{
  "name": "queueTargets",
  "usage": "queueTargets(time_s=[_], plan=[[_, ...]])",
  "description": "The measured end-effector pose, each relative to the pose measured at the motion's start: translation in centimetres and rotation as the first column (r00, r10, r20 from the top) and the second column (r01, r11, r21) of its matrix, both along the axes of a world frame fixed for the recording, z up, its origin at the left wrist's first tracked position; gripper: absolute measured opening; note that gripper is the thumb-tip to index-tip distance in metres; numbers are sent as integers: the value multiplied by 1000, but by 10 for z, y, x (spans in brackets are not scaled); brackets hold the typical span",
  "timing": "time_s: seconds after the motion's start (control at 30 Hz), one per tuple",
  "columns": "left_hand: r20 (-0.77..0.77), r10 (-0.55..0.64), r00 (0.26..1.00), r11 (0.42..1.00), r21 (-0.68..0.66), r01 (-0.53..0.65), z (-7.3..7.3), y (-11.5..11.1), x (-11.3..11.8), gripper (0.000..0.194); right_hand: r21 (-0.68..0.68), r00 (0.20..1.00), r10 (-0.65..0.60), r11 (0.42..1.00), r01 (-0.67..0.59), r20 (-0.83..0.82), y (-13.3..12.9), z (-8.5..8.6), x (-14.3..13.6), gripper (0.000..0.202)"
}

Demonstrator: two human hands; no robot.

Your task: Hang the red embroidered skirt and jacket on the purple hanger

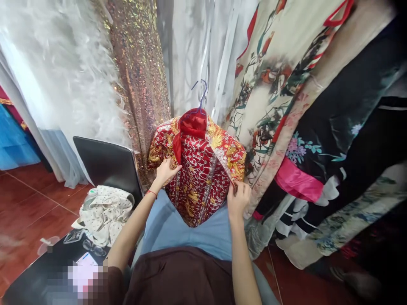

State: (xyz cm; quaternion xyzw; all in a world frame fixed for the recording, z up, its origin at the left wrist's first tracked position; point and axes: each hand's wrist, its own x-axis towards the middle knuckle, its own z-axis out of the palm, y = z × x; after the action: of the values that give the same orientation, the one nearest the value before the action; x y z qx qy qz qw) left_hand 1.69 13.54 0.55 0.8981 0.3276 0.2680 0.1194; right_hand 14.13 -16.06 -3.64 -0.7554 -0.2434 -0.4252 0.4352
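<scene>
A red jacket (193,182) with gold and silver embroidery hangs in front of me on a thin blue-purple wire hanger (202,95). Its collar shows a plain red lining, and its lower part reaches down between my knees. My left hand (165,171) grips the jacket's left front edge, thumb stretched along the cloth and the other fingers partly hidden. On the other side, my right hand (240,195) pinches the silver-trimmed right front edge between thumb and fingers. The two front edges are held apart.
Behind hang a white feathery garment (73,72), a gold sequined one (140,63) and a floral dress (267,76). Dark embroidered clothing (333,123) hangs at right. At left, a black chair (106,163) carries a bundled dotted cloth (106,214) and glasses (94,248).
</scene>
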Motion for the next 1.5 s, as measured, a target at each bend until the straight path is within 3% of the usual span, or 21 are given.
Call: queueTargets(time_s=[0.07, 0.13, 0.27, 0.43, 0.53, 0.63, 0.7, 0.8, 0.87, 0.93, 1.03, 1.13, 1.17, 1.23, 1.3, 1.37, 1.43, 1.5], plan=[[10, 12, 1000, 1000, 15, -13, -14, -3, 5, 50, -67, 999, 35, 997, -33, 38, -10, 3, -8, 25], [28, 41, 999, 999, 24, -41, -22, -5, 12, 37, -142, 995, 62, 989, -50, 79, -11, 12, -20, 25], [129, 5, 992, 998, 55, -12, -21, -9, 9, 32, -350, 982, 168, 928, -127, 90, 14, 23, -53, 25], [250, -21, 968, 979, 201, -31, -15, -39, -41, 27, -595, 962, 272, 767, -239, -36, 71, 7, -85, 22], [357, -8, 934, 969, 232, -81, -7, -67, -75, 28, -639, 977, 135, 740, -209, -164, 95, 7, -80, 27], [455, -57, 889, 966, 251, -66, 10, -92, -95, 29, -585, 962, 30, 789, -190, -272, 101, 31, -59, 32], [491, -136, 861, 956, 292, -16, 27, -105, -99, 32, -467, 951, 96, 854, -230, -293, 95, 60, -47, 28], [526, -237, 817, 935, 353, 44, 55, -120, -93, 32, -135, 956, 247, 954, -269, -160, 85, 106, -53, 28], [564, -279, 777, 927, 368, 65, 71, -128, -87, 29, 22, 942, 333, 943, -332, -30, 85, 128, -70, 33], [606, -302, 735, 928, 364, 82, 79, -133, -83, 25, -43, 909, 415, 909, -414, 26, 92, 134, -87, 34], [648, -271, 712, 946, 316, 73, 76, -133, -83, 24, -366, 929, 352, 854, -370, -118, 114, 111, -91, 29], [618, -203, 759, 968, 246, 58, 61, -121, -79, 24, -653, 942, 122, 693, -307, -314, 132, 65, -67, 32], [597, -180, 782, 974, 217, 59, 54, -115, -74, 23, -710, 933, 68, 630, -315, -354, 135, 49, -57, 34], [554, -132, 822, 988, 145, 61, 39, -103, -59, 18, -757, 921, 2, 569, -321, -389, 134, 22, -39, 37], [535, -69, 842, 997, 63, 41, 23, -93, -39, 13, -755, 916, -12, 571, -324, -402, 130, 5, -28, 39], [546, -9, 838, 1000, 4, 8, 11, -85, -19, 17, -722, 905, 11, 599, -347, -425, 127, 0, -24, 37], [581, 6, 814, 1000, 1, -8, 9, -77, -3, 24, -651, 890, 68, 657, -380, -451, 126, 6, -27, 32], [619, -10, 785, 999, 47, -24, 20, -67, 8, 28, -539, 891, 152, 748, -387, -428, 129, 21, -32, 31]])
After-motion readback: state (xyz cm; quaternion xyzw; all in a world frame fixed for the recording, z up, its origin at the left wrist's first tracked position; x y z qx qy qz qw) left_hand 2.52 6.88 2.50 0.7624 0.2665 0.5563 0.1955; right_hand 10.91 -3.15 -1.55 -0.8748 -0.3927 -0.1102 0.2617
